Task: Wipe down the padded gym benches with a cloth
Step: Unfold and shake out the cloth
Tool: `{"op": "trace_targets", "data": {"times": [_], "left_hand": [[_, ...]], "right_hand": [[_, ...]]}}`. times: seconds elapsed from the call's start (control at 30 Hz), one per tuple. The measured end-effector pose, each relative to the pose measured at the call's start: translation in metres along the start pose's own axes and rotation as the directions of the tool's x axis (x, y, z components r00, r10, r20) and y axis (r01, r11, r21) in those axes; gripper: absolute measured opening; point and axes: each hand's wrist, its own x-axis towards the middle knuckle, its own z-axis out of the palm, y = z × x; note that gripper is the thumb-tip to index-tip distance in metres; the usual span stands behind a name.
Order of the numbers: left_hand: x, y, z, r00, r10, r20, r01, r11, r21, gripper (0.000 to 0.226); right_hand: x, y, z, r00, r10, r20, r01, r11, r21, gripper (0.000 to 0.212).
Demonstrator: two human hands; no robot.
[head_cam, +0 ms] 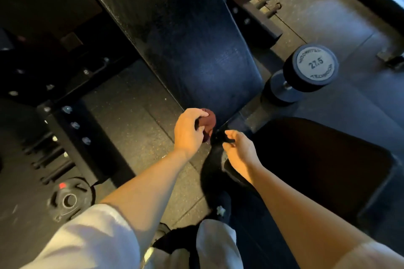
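Left hand (188, 129) curled round a bunched dark red cloth (208, 119), held at the near end of the long black bench pad (185, 35). Right hand (239, 150) pinches a black strap or handle (220, 137) just beside the cloth, at the seat pad's (317, 159) near-left corner. A 27.5 dumbbell (306, 74) lies on the floor beside the bench's right edge.

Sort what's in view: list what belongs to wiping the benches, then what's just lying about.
For the job: maroon cloth in the left hand; right hand; back pad; seat pad.

Lying about: dumbbell; weight plate.
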Motion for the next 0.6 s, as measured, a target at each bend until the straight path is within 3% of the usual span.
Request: {"op": "trace_targets", "data": {"times": [0.07, 0.17, 0.23, 0.3, 0.43, 0.53, 0.6], "left_hand": [[-0.017, 0.032, -0.006, 0.983, -0.176, 0.043, 0.181, 0.948, -0.262, 0.037], [-0.037, 0.086, -0.027, 0.97, -0.224, 0.094, 0.242, 0.86, -0.449, 0.021], [-0.05, 0.121, -0.044, 0.968, -0.209, 0.142, 0.252, 0.833, -0.493, 0.01], [-0.064, 0.156, -0.059, 0.972, -0.152, 0.178, 0.221, 0.844, -0.488, 0.014], [-0.087, 0.224, -0.083, 0.972, -0.041, 0.231, 0.15, 0.867, -0.475, 0.017], [-0.11, 0.268, -0.09, 0.972, 0.075, 0.222, 0.028, 0.904, -0.427, 0.01], [-0.133, 0.303, -0.097, 0.953, 0.171, 0.251, -0.057, 0.913, -0.405, 0.02]], "right_hand": [[-0.021, -0.006, -0.018, 1.0, 0.023, -0.004, -0.021, 0.977, 0.211, 0.039], [-0.057, -0.025, -0.058, 1.0, -0.015, 0.006, 0.01, 0.862, 0.507, 0.024], [-0.081, -0.038, -0.089, 0.998, -0.057, -0.035, 0.067, 0.86, 0.506, 0.016], [-0.108, -0.048, -0.119, 0.994, -0.065, -0.083, 0.095, 0.884, 0.458, 0.008], [-0.175, -0.053, -0.175, 0.977, -0.065, -0.203, 0.15, 0.884, 0.443, 0.022], [-0.237, -0.042, -0.212, 0.927, -0.052, -0.371, 0.241, 0.84, 0.486, 0.018], [-0.283, -0.032, -0.233, 0.859, -0.025, -0.511, 0.318, 0.809, 0.494, 0.022]]}}
